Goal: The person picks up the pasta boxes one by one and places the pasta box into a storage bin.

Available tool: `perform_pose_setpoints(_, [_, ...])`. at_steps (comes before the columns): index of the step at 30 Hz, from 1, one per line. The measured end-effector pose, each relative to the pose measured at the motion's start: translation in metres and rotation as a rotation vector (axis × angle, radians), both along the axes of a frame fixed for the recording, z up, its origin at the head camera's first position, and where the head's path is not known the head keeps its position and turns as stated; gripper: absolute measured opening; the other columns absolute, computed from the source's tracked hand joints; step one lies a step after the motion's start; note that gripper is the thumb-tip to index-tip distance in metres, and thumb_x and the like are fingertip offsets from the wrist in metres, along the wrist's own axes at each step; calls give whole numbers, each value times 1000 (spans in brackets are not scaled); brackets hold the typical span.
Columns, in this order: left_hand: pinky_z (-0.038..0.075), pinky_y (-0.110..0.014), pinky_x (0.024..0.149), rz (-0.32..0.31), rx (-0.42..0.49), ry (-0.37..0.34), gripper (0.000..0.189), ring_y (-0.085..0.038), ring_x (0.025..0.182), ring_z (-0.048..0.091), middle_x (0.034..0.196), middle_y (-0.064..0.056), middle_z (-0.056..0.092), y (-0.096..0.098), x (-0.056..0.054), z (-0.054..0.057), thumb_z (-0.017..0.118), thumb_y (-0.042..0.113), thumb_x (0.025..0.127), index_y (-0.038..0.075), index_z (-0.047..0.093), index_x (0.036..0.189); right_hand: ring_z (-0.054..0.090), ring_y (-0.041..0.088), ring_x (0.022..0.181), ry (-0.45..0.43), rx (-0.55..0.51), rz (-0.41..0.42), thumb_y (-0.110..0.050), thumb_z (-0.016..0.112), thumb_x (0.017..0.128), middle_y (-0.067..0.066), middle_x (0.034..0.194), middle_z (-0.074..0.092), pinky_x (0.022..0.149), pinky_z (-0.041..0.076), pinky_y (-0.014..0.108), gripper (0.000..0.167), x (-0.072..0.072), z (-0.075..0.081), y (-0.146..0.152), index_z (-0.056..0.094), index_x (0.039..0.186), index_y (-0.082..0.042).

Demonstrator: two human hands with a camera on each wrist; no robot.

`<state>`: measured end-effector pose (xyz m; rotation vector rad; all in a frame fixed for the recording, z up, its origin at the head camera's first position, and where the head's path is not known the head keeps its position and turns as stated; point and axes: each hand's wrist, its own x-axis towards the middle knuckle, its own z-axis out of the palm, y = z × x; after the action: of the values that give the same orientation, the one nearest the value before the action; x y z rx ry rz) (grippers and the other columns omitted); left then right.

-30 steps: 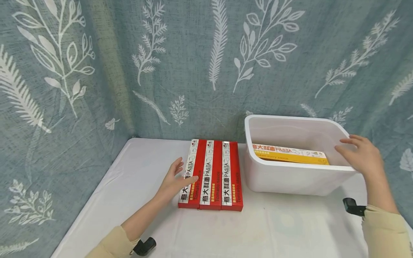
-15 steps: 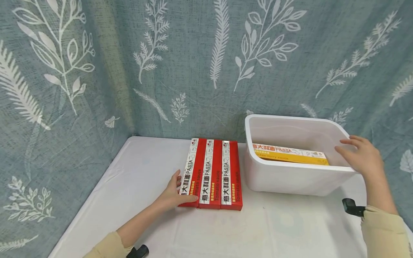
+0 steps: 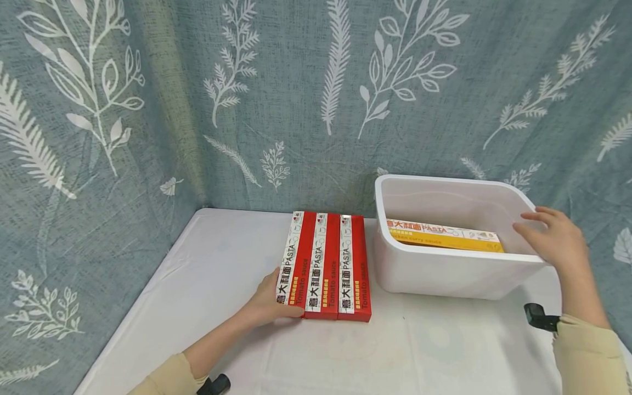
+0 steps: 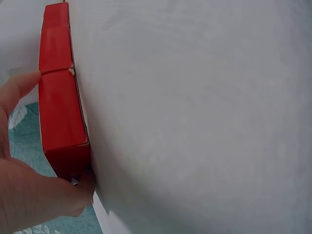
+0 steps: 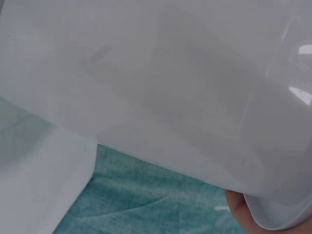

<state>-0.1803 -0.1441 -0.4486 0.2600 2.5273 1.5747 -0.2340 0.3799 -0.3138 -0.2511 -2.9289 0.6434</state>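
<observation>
Three red-and-white tomato-sauce pasta boxes lie flat side by side on the white table. My left hand (image 3: 269, 302) grips the near end of the leftmost pasta box (image 3: 294, 263). In the left wrist view, the thumb lies at the seam beside that box's red end (image 4: 63, 112), with other fingers at its far side. The middle pasta box (image 3: 322, 269) and the right pasta box (image 3: 353, 269) touch in the row. My right hand (image 3: 560, 238) holds the right rim of a white plastic bin (image 3: 454, 274); its fingers (image 5: 238, 209) partly show in the right wrist view.
Inside the bin lies a yellow-and-white chicken curry pasta box (image 3: 446, 237). The bin stands just right of the red row. A blue-green leaf-patterned curtain (image 3: 296, 153) hangs behind and to the left of the white-covered table (image 3: 375, 356).
My left hand has slid toward the near end of the leftmost pasta box and closed on its sides. The right hand stays on the bin rim.
</observation>
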Motion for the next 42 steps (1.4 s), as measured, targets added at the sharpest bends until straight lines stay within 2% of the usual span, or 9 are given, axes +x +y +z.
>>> perform_pose_setpoints(4, [46, -34, 78, -2, -46, 34, 81, -17, 93, 54, 104, -2, 58, 1, 0, -1, 88, 12, 63, 3, 45, 131, 13, 62, 133, 0, -2, -2, -45, 43, 100, 34, 152, 16, 96, 17, 79, 65, 0, 1, 0, 45, 138, 8])
perform_pose_setpoints(15, [48, -33, 75, -35, -98, 111, 77, -16, 88, 56, 102, -2, 59, 1, 3, 5, 84, 7, 65, 4, 46, 132, 11, 61, 135, -8, -14, -18, -45, 44, 100, 33, 153, 15, 97, 16, 78, 65, -1, -1, -1, 44, 139, 7])
perform_pose_setpoints(22, [47, -33, 74, 8, -148, 82, 79, -16, 86, 53, 101, -3, 57, -8, 6, 8, 81, 4, 64, -1, 45, 133, 11, 60, 136, -5, -17, -28, -44, 45, 100, 33, 153, 15, 97, 17, 78, 64, -3, -1, -2, 44, 139, 8])
perform_pose_setpoints(25, [48, -33, 75, 6, -153, 77, 81, -17, 88, 54, 103, -4, 57, -11, 7, 8, 82, 6, 64, -1, 43, 135, 11, 60, 135, -3, -14, -29, -43, 44, 100, 34, 153, 15, 97, 16, 78, 64, -3, -1, -1, 44, 139, 8])
perform_pose_setpoints(32, [46, -39, 81, -1, -218, 154, 92, -20, 99, 53, 112, -5, 56, -10, 8, 3, 89, 19, 64, 1, 40, 140, 11, 60, 135, -6, -12, -29, -46, 44, 100, 33, 153, 15, 97, 16, 78, 66, -2, 0, -1, 44, 138, 8])
perform_pose_setpoints(37, [47, -38, 79, 16, -263, 182, 91, -19, 96, 53, 108, -4, 56, -8, 8, 5, 88, 19, 64, 0, 40, 139, 10, 60, 136, -8, -19, -32, -46, 44, 100, 33, 154, 15, 97, 16, 79, 67, -3, 0, -1, 44, 139, 7])
perform_pose_setpoints(42, [48, -35, 75, 62, -282, 163, 85, -18, 89, 54, 103, -2, 58, -8, 8, 8, 87, 19, 63, 2, 45, 135, 10, 60, 136, -7, -26, -30, -46, 44, 99, 33, 154, 15, 97, 16, 79, 67, -4, 0, 0, 44, 139, 7])
